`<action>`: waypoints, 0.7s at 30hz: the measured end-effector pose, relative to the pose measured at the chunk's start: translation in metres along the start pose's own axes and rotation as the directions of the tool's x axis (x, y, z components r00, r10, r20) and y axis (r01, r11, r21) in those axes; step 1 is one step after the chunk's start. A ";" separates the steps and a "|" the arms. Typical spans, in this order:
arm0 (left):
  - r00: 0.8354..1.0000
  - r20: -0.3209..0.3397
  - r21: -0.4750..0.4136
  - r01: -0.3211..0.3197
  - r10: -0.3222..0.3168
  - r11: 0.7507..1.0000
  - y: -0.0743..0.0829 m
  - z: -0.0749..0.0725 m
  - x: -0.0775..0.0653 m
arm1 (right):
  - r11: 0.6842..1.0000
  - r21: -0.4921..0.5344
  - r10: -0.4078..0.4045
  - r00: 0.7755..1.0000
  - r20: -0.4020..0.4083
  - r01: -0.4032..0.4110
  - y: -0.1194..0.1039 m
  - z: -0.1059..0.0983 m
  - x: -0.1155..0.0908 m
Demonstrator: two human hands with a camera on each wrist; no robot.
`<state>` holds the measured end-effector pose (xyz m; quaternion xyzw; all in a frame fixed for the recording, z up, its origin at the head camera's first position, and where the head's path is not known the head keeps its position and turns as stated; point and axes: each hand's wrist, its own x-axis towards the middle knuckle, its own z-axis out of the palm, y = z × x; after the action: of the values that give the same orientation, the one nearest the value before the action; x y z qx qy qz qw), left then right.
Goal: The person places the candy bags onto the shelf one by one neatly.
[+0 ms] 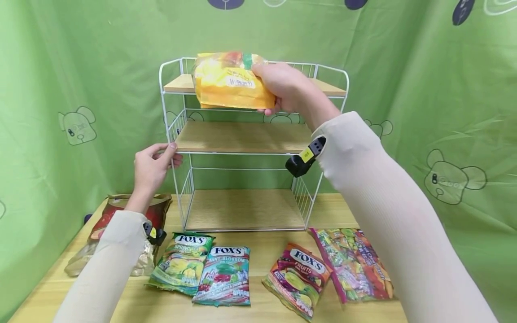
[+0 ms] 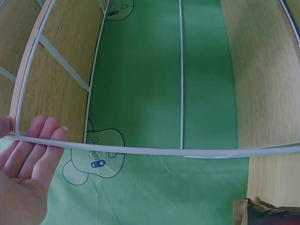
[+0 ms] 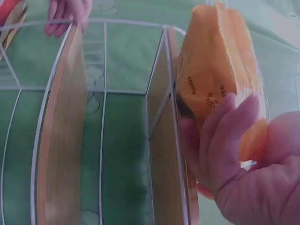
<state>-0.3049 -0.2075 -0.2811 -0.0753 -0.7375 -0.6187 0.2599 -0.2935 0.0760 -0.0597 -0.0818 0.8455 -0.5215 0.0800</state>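
right hand [image 1: 282, 87]: grips yellow bag [image 1: 236, 87] up by the rack's [image 1: 242, 208] top
left hand [image 1: 155, 161]: grips the rack at middle-shelf height
desk [image 1: 256, 273]: spring tea bag [image 1: 183, 264] beside mint blossom bag [image 1: 224, 278]

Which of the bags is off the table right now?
The yellow-orange bag: the right hand holds it up by the top shelf. The others, such as the red FOX'S Fruits bag, are down on the table.

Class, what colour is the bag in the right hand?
The bag is mostly yellow-orange, best seen in the head view.
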 end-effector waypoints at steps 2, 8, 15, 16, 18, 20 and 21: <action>1.000 0.000 -0.003 0.000 0.000 1.000 0.000 0.000 0.000 | 0.997 0.081 -0.010 1.000 0.025 0.008 0.001 0.000 0.000; 1.000 0.001 -0.013 -0.003 0.003 1.000 -0.003 0.002 0.000 | 0.938 0.344 -0.053 0.999 0.006 0.048 0.005 0.004 0.001; 1.000 -0.008 -0.039 -0.003 0.003 0.999 -0.001 0.004 -0.001 | 0.832 0.551 -0.041 0.998 -0.050 0.061 0.003 0.009 -0.004; 1.000 -0.009 -0.046 -0.003 0.002 0.999 0.000 0.003 -0.001 | 0.819 0.570 -0.049 0.997 -0.051 0.070 0.001 0.009 -0.005; 1.000 -0.011 -0.056 -0.005 0.004 0.998 0.001 0.002 -0.001 | 0.789 0.609 -0.064 0.997 -0.052 0.082 -0.002 0.010 -0.008; 1.000 -0.008 -0.056 -0.005 0.004 0.998 0.002 0.001 0.000 | 0.765 0.636 -0.093 0.995 -0.044 0.099 -0.005 0.011 -0.012; 1.000 -0.007 -0.055 -0.004 0.003 0.998 0.002 0.001 0.000 | 0.758 0.643 -0.111 0.993 -0.038 0.109 -0.006 0.012 -0.014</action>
<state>-0.3039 -0.2061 -0.2795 -0.0817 -0.7193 -0.6385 0.2613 -0.2774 0.0662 -0.0589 -0.0995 0.6090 -0.7835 0.0736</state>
